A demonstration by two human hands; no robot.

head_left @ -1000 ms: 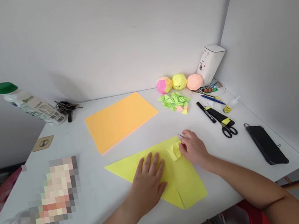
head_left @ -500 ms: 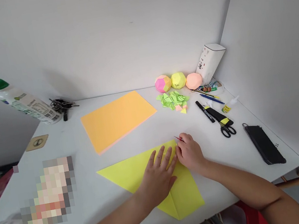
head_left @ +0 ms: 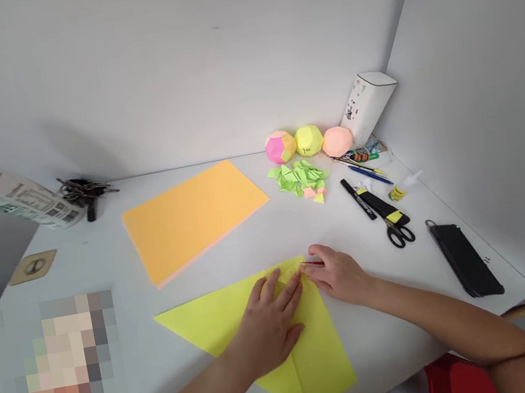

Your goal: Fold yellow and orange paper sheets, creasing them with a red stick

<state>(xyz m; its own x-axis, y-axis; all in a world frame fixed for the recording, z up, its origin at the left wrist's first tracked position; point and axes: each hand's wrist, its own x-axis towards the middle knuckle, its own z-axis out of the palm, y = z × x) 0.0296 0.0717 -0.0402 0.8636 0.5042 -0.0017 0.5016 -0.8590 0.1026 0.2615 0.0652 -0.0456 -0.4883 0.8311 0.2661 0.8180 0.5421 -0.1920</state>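
A folded sheet of yellow paper [head_left: 319, 342] lies on the table in front of me, with a crease running down to its near corner. My left hand [head_left: 269, 320] rests flat on it, fingers stretched out and a little apart, hiding part of the sheet. At the paper's upper right corner, my right hand [head_left: 340, 274] grips a thin red pen-like stick [head_left: 315, 262]. The stick lies almost level, its tip pointing left over that corner. My right fingertips touch the paper close to the left fingertips.
Beyond the paper lies a stack of orange sheets [head_left: 195, 218]. Green paper scraps [head_left: 297, 179] sit before three paper balls [head_left: 308, 140]. On the right are a black marker [head_left: 358, 200], scissors [head_left: 401, 235], a glue bottle [head_left: 398, 191] and a black phone [head_left: 466, 259]. A white bottle [head_left: 13, 193] leans left.
My right hand has opened its grip somewhat, and the red stick now reaches left over the paper's corner. The left hand stays flat on the sheet. The view has shifted slightly.
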